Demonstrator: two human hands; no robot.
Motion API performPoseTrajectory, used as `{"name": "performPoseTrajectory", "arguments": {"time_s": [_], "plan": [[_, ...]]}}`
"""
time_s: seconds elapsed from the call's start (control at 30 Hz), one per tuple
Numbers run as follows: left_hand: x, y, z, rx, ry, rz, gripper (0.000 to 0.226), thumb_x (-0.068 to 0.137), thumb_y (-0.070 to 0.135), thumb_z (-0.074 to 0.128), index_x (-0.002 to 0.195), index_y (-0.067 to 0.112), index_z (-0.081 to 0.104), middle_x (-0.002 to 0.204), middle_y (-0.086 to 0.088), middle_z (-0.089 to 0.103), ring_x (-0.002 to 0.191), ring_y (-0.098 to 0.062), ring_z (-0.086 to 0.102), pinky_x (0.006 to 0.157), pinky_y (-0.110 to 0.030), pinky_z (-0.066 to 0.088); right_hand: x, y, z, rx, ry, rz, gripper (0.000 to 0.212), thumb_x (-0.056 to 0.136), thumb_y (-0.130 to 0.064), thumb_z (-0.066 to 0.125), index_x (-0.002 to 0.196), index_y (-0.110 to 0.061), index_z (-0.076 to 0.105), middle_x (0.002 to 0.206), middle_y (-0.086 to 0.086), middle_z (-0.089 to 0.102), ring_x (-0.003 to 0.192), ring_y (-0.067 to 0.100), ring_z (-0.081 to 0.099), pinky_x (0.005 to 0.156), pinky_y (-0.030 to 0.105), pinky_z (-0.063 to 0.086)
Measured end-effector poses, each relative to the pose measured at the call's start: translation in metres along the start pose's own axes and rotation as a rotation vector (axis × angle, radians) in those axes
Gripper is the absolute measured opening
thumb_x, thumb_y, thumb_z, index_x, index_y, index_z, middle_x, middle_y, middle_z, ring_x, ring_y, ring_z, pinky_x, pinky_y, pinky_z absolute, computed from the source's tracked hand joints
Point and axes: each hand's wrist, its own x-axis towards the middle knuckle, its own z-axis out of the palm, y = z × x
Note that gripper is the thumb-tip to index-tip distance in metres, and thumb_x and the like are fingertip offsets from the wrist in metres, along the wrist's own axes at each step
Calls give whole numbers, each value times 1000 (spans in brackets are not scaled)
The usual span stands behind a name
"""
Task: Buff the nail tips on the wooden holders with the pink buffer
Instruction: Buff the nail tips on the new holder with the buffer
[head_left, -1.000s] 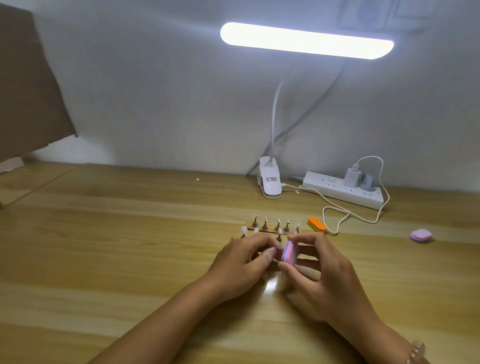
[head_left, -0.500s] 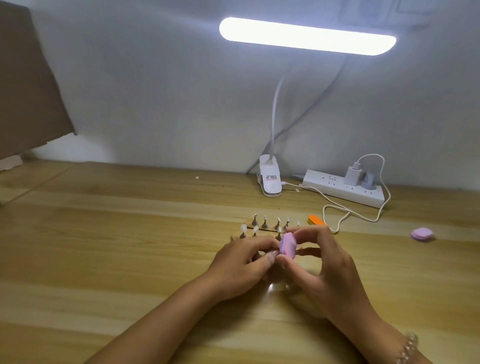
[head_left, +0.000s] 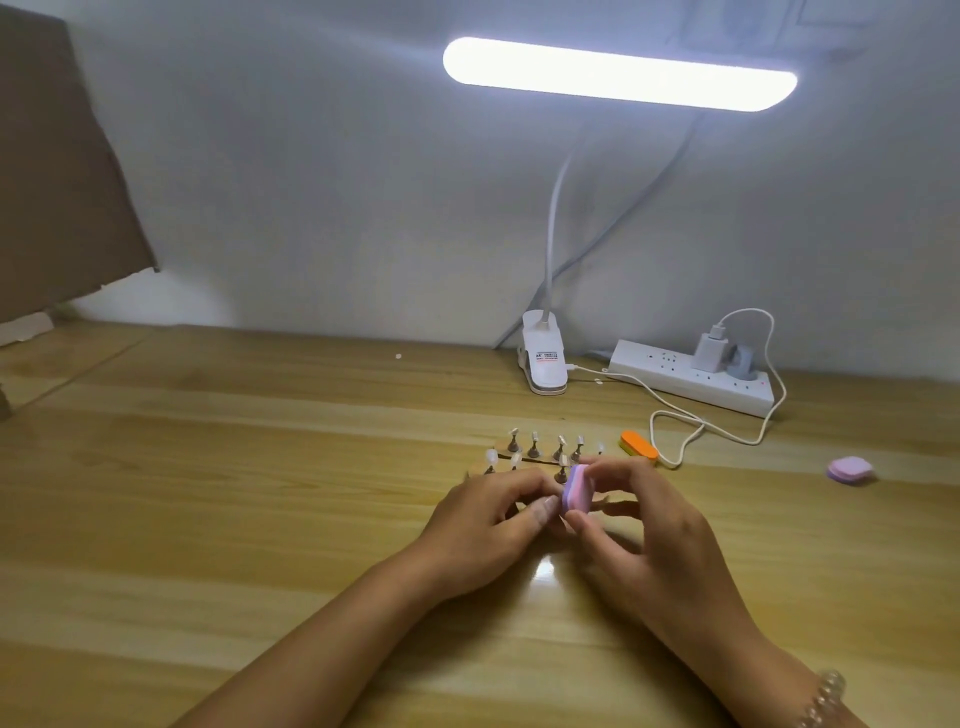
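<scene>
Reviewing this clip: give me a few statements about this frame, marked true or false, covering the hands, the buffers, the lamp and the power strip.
1. The right hand pinches the pink buffer. True.
2. The orange buffer is in the left hand. False: it lies on the table, to the right of the nail tip holders.
3. The lamp is lit. True.
4. Nothing is plugged into the power strip. False: a white charger and a grey plug sit in it.
</scene>
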Motion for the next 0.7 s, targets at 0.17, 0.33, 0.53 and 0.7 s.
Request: {"name": "performPoseTrajectory", "arguments": {"time_s": [0.17,0.33,0.53,0.7], "plan": [[0,-2,0,43,-14,-31,19,101,20,52,103,30,68,91,17,68,85,-10,62,78,-38,49,-2,-4,1,-24,-47,-88,35,73,-7,84,100,-16,63,104,-11,67,94,6,64,78,27,55],[1,-2,1,89,-16,-9,24,101,24,53,88,43,60,79,22,64,78,-6,60,75,-34,47,1,-3,-2,-56,-2,-32,33,73,-8,84,98,-16,63,99,-11,66,92,9,64,77,32,56],[1,-2,0,48,-16,-12,17,97,30,50,94,36,66,80,20,64,80,-9,61,76,-36,48,1,0,-1,-24,23,1,33,72,-8,85,95,-17,63,96,-11,65,91,6,64,79,27,54],[1,-4,1,41,-3,-9,17,95,28,49,94,29,66,75,19,61,72,-10,55,71,-38,47,-2,-2,4,-54,-44,-105,36,71,-12,86,98,-15,62,97,-9,64,93,7,62,80,24,53]]}}
